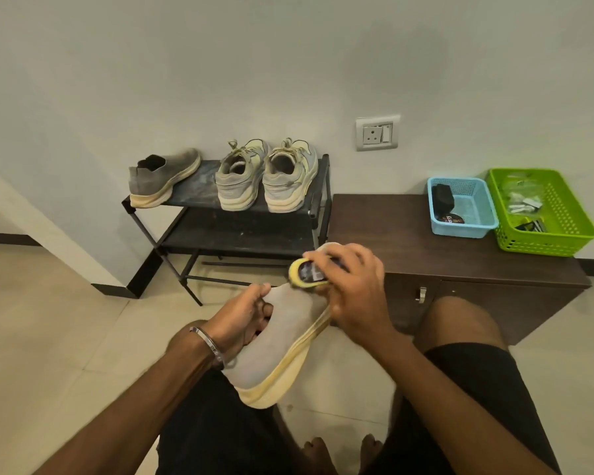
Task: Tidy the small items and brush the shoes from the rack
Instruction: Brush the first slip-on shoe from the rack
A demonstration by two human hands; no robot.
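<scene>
Head view: pale plain wall, glossy beige floor tiles, dark skirting. Black metal shoe rack (240, 197) at 12 o'clock, top shelf dusty; on it a grey knit slip-on (162, 180) at the 11 o'clock end and a pair of laced grey-green sneakers (264, 180) with chunky cream soles. Dark wood cabinet (426, 241) at 2 o'clock carries a blue mesh basket (463, 207) and a green mesh basket (542, 210), touching, both with small items inside; contents too small to identify. Task shoe: second grey slip-on (282, 341) at centre, held over the lap, toe toward 1 o'clock, soft knit upper, yellowed ribbed foam sole. Left hand (244, 317) grips it at the collar, thumb on top, fingers curled into the opening. Right hand (350, 289) is curled around a small oval brush (309, 274), yellow rim, dark label, pressed on the toe area; motion-blurred. Risks, as I judge them: one-hand collar grip lets the soft shoe twist or slip under brush pressure; hard scrubbing may fuzz the knit; dust lands on shorts and floor.
</scene>
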